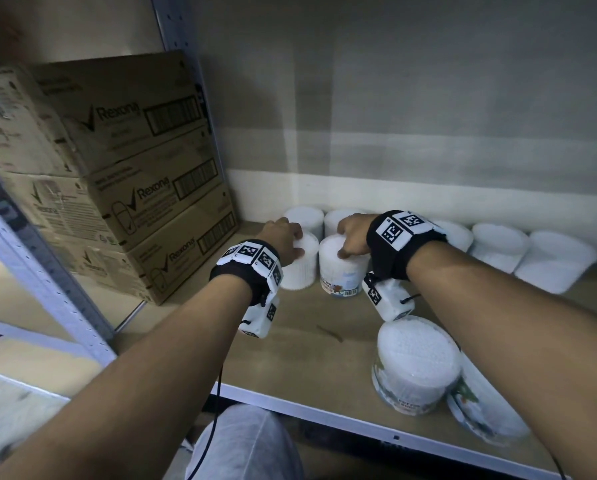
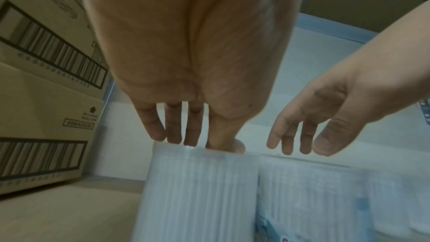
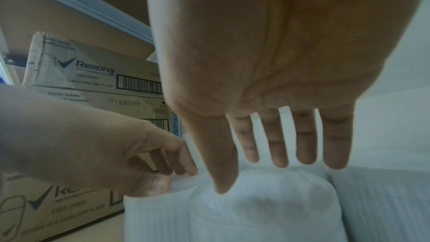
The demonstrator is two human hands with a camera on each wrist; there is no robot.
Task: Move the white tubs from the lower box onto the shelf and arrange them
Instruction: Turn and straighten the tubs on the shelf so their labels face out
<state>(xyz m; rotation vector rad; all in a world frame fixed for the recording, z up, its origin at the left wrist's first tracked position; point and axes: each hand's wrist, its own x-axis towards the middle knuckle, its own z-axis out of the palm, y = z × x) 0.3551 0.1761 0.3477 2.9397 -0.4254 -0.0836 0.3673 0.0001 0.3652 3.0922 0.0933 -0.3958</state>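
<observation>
On the wooden shelf [image 1: 290,344] two white tubs stand side by side. My left hand [image 1: 285,237] grips the left tub [image 1: 300,275] from above, thumb on the near rim and fingers over the far edge; the left wrist view shows the fingertips [image 2: 174,139] on that tub [image 2: 197,190]. My right hand [image 1: 350,233] hovers over the labelled right tub [image 1: 342,277] with its fingers [image 3: 302,146] straight and spread, only the thumb touching the tub's top [image 3: 256,209]. Several more white tubs [image 1: 498,245] line the back wall.
Stacked Rexona cardboard boxes [image 1: 134,188] fill the shelf's left side, close to the left tub. Two more tubs [image 1: 416,362] sit near the front right edge, one of them [image 1: 487,407] tilted under my right forearm. A metal upright [image 1: 47,265] stands at the left.
</observation>
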